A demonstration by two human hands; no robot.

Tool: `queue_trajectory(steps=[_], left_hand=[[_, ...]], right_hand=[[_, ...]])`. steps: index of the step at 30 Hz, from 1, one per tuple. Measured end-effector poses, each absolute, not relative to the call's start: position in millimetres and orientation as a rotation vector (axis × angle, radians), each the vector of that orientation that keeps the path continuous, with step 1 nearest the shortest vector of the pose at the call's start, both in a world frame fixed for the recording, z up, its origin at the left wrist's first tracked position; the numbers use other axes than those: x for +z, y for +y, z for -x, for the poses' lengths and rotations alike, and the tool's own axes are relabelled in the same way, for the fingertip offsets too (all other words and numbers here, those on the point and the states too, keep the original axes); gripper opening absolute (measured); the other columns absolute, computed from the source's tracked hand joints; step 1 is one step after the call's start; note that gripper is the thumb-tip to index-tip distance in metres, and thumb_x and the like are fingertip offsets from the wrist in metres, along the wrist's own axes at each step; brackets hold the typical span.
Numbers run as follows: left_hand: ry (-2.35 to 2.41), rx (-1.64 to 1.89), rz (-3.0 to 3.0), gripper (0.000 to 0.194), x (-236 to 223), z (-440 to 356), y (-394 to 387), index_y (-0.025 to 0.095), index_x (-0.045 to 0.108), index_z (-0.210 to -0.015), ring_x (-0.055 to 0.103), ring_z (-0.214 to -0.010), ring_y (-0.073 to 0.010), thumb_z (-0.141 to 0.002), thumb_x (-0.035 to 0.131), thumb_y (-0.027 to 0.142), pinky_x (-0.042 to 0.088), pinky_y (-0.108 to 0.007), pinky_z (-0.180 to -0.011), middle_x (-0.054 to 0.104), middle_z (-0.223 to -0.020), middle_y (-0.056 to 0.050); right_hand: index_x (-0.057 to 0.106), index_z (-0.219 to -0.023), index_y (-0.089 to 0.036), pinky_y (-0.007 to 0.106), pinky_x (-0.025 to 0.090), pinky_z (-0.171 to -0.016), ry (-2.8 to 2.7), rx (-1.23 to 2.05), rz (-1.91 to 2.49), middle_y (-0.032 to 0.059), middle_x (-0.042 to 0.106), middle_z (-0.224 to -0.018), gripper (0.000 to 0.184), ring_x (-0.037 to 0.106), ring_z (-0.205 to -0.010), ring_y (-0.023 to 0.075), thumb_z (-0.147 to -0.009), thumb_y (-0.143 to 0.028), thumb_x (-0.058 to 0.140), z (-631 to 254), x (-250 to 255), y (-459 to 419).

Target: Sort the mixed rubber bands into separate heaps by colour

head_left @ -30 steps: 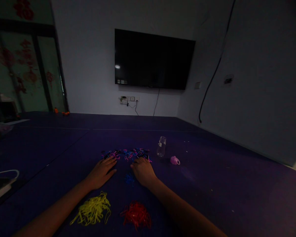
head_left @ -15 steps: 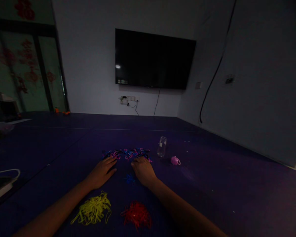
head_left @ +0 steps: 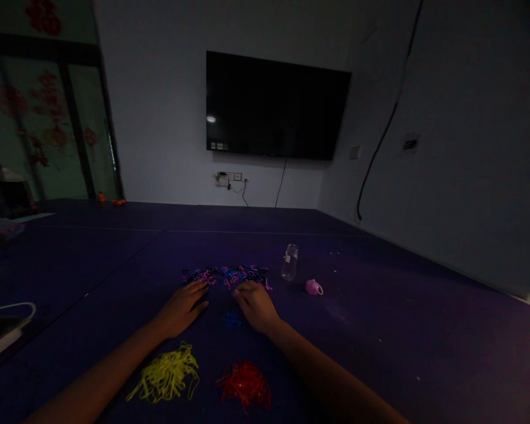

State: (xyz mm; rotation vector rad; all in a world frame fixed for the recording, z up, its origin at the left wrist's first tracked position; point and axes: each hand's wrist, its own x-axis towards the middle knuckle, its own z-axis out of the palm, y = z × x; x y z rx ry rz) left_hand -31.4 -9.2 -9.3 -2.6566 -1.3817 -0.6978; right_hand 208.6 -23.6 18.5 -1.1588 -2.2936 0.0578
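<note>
My left hand (head_left: 182, 310) lies flat with its thumb apart, fingertips at the left part of a mixed pile of small pink, blue and black rubber bands (head_left: 242, 274). At the near right edge of that pile, my right hand (head_left: 257, 306) has its fingers curled and pressed together; whatever they hold is hidden. Between the hands, a little nearer to me, sits a small clump of blue bands (head_left: 232, 320). Closer still are a heap of yellow bands (head_left: 168, 374) on the left and a heap of red bands (head_left: 245, 384) on the right.
A clear bottle (head_left: 290, 263) stands right of the mixed pile, beside a pink lid with a loop (head_left: 312, 287). The purple tabletop (head_left: 380, 306) reaches the wall. A device with a white cable (head_left: 9, 335) lies at the left edge. A television (head_left: 276, 106) hangs ahead.
My right hand's fingers have curled from spread over the bands to drawn together, with the hand staying near the same spot. My left hand has not moved.
</note>
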Motion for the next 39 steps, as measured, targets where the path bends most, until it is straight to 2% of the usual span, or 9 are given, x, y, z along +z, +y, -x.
queue_trajectory(steps=[4,7,11,14,18,27,34,39], left_hand=[[-1.395,-0.68,2.675,0.046,-8,32,-10,0.022,0.054,-0.124,0.041,-0.127,-0.0246,-0.09,0.04,0.048,0.035,-0.045,-0.104,0.051,-0.134,-0.008],[-1.382,-0.685,2.675,0.045,-8,32,-9,0.022,0.054,-0.124,0.042,-0.126,-0.0248,-0.09,0.04,0.048,0.035,-0.046,-0.104,0.053,-0.132,-0.008],[-1.384,-0.669,2.661,0.045,-7,31,-9,0.019,0.056,-0.122,0.043,-0.125,-0.0247,-0.091,0.038,0.046,0.035,-0.043,-0.104,0.053,-0.131,-0.009],[-1.366,-0.657,2.662,0.044,-6,32,-9,0.02,0.056,-0.122,0.043,-0.125,-0.0233,-0.091,0.038,0.045,0.035,-0.041,-0.105,0.054,-0.131,-0.008],[-1.367,-0.659,2.671,0.045,-7,33,-9,0.021,0.054,-0.124,0.042,-0.126,-0.0231,-0.091,0.038,0.047,0.034,-0.042,-0.105,0.052,-0.133,-0.007],[-1.389,-0.655,2.676,0.046,-8,33,-7,0.021,0.054,-0.124,0.042,-0.127,-0.0233,-0.091,0.037,0.048,0.034,-0.043,-0.104,0.051,-0.134,-0.008],[-1.37,-0.685,2.667,0.046,-11,35,-6,0.023,0.053,-0.125,0.042,-0.126,-0.0227,-0.09,0.038,0.049,0.034,-0.042,-0.105,0.051,-0.134,-0.007],[-1.376,-0.66,2.675,0.045,-6,32,-9,0.02,0.056,-0.122,0.042,-0.126,-0.0234,-0.09,0.039,0.046,0.035,-0.042,-0.104,0.053,-0.132,-0.008]], right_hand=[[0.067,-0.071,-0.018,0.02,0.042,-0.076,-2.274,0.229,0.983,0.0019,0.068,-0.074,0.045,0.061,-0.076,0.0108,-0.096,-0.023,0.03,-206,14,-27],[0.068,-0.072,-0.019,0.019,0.043,-0.075,-2.282,0.278,1.002,0.001,0.07,-0.077,0.045,0.063,-0.076,0.0105,-0.096,-0.025,0.031,-206,15,-26],[0.069,-0.081,-0.018,0.022,0.041,-0.075,-1.973,0.053,1.475,0.0059,0.07,-0.086,0.047,0.064,-0.083,0.0147,-0.097,-0.032,0.027,-223,23,-19],[0.069,-0.082,-0.013,0.026,0.042,-0.069,-1.81,-0.106,1.848,0.0126,0.069,-0.086,0.049,0.065,-0.08,0.0202,-0.096,-0.034,0.026,-241,30,-11],[0.068,-0.085,-0.009,0.026,0.043,-0.067,-1.733,-0.126,2.031,0.0179,0.068,-0.086,0.05,0.066,-0.079,0.021,-0.096,-0.035,0.027,-257,31,-4],[0.069,-0.085,-0.013,0.027,0.044,-0.067,-1.846,-0.073,2.026,0.0153,0.069,-0.088,0.045,0.066,-0.082,0.0215,-0.094,-0.032,0.03,-259,27,0],[0.068,-0.085,-0.008,0.027,0.044,-0.067,-1.895,-0.182,2.004,0.0176,0.068,-0.088,0.039,0.066,-0.082,0.0232,-0.092,-0.028,0.035,-256,24,1],[0.067,-0.081,-0.01,0.024,0.04,-0.063,-1.826,-0.228,1.899,0.0132,0.068,-0.083,0.042,0.064,-0.078,0.0194,-0.094,-0.029,0.031,-256,27,-3]])
